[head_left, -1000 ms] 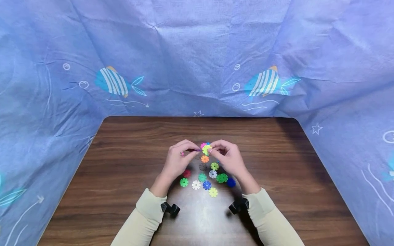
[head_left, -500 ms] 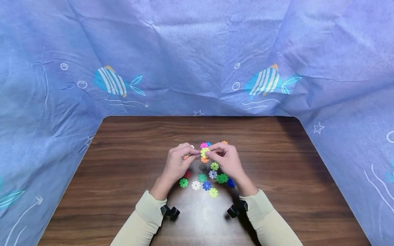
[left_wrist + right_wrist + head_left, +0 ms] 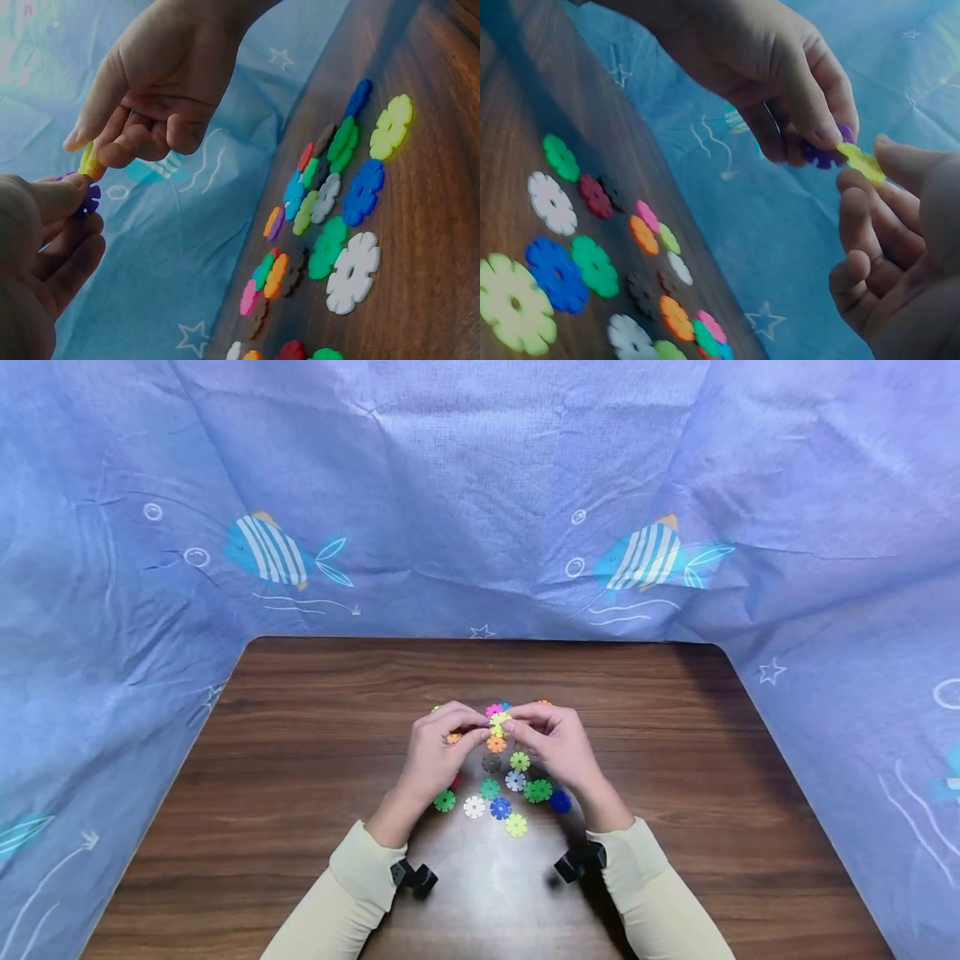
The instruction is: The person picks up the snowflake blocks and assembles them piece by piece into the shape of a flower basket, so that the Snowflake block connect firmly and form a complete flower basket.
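Above the wooden table (image 3: 300,760), my left hand (image 3: 474,727) pinches a purple snowflake disc (image 3: 90,199) between thumb and fingers. My right hand (image 3: 519,723) pinches a yellow-green disc (image 3: 498,722) by its edge. The two discs meet edge to edge between the fingertips, as the right wrist view shows with the purple disc (image 3: 825,154) against the yellow-green disc (image 3: 862,161). Whether they are locked together I cannot tell. Both hands hover over a scatter of loose discs.
Several flat discs lie on the table below the hands: a green one (image 3: 444,800), a white one (image 3: 474,807), a blue one (image 3: 500,808), a yellow-green one (image 3: 516,825), an orange one (image 3: 496,743). Blue fish-print fabric (image 3: 480,510) walls the table's back and sides.
The hands have drawn a little closer together, bringing the purple disc up against the yellow-green one. The discs on the table have not moved.
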`<state>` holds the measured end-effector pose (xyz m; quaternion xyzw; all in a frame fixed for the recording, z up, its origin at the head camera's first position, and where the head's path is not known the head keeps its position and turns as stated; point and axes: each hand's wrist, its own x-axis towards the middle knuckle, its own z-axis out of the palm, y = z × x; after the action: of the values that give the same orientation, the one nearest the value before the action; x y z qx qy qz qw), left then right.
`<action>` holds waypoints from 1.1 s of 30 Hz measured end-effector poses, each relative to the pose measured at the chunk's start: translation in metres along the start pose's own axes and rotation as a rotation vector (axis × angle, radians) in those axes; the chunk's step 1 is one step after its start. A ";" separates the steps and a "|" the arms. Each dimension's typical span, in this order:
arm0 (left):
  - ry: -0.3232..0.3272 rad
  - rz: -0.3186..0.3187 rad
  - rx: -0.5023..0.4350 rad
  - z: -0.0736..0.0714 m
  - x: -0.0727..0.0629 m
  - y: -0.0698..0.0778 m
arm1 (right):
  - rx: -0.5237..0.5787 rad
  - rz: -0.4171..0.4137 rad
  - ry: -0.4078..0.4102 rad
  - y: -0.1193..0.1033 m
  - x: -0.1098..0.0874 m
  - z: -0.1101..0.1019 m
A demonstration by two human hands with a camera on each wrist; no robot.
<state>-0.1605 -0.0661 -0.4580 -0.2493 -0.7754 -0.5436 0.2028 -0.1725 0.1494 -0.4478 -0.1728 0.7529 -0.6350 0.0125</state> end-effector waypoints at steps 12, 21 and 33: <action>0.099 -0.036 -0.015 -0.013 0.008 0.010 | -0.520 0.015 -0.006 0.028 0.018 -0.040; 0.175 -0.078 0.003 -0.018 0.012 0.016 | -0.826 0.164 -0.211 0.054 0.035 -0.070; 0.127 -0.135 0.016 -0.024 0.006 0.011 | -0.830 0.187 -0.202 0.056 0.033 -0.068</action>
<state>-0.1575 -0.0848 -0.4384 -0.1600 -0.7803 -0.5645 0.2166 -0.2332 0.2122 -0.4823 -0.1557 0.9516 -0.2548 0.0731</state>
